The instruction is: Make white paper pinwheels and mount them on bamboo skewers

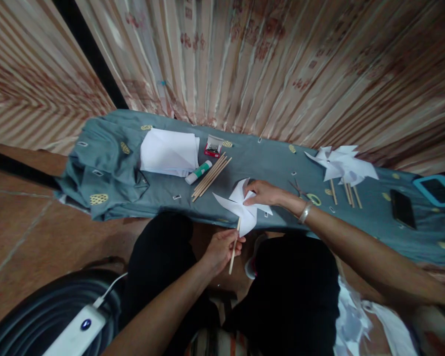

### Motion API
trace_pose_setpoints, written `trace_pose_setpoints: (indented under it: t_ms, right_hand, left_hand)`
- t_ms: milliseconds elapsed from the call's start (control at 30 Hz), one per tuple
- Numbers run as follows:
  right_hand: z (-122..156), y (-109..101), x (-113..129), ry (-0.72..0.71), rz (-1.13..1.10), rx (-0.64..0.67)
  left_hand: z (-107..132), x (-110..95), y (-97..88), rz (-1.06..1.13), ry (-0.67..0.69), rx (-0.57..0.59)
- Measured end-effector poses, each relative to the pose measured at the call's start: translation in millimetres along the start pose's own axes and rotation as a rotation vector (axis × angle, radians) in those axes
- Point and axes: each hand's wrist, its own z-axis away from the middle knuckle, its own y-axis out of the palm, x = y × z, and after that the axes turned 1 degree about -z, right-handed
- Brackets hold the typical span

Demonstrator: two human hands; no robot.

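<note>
A white paper pinwheel (247,215) is held over the front edge of the cloth-covered bench. My left hand (224,248) is closed around its thin wooden stick (233,259), just below the paper blades. With bent fingers, my right hand (260,193) grips the pinwheel's blades near the centre from the right side. The fingertips of that hand are partly hidden by folded paper. Left of the pinwheel lie several loose wooden sticks (212,177), with a glue stick (199,172) beside them.
On the grey-green cloth (259,158) lie a stack of white paper (168,152), an open red box of small pins (213,147) and scissors (313,199). Further right are several pinwheels (343,165), a phone (403,208) and a blue-framed tablet (437,191). A curtain (222,64) hangs behind.
</note>
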Motion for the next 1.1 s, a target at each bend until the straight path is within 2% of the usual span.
trace_pose_setpoints:
  t_ms: [200, 500, 1100]
  right_hand:
    - [-4, -5, 7, 0.033, -0.025, 0.068]
    - [-5, -9, 15, 0.133, -0.023, 0.098]
    - [-5, -11, 27, 0.193, 0.162, 0.138]
  left_hand:
    - [0, 2, 2.4, -0.018, -0.027, 0.03]
    - [-3, 2, -0.2, -0.055, -0.039, 0.056]
    - [-10, 12, -1.3, -0.085, 0.02, 0.137]
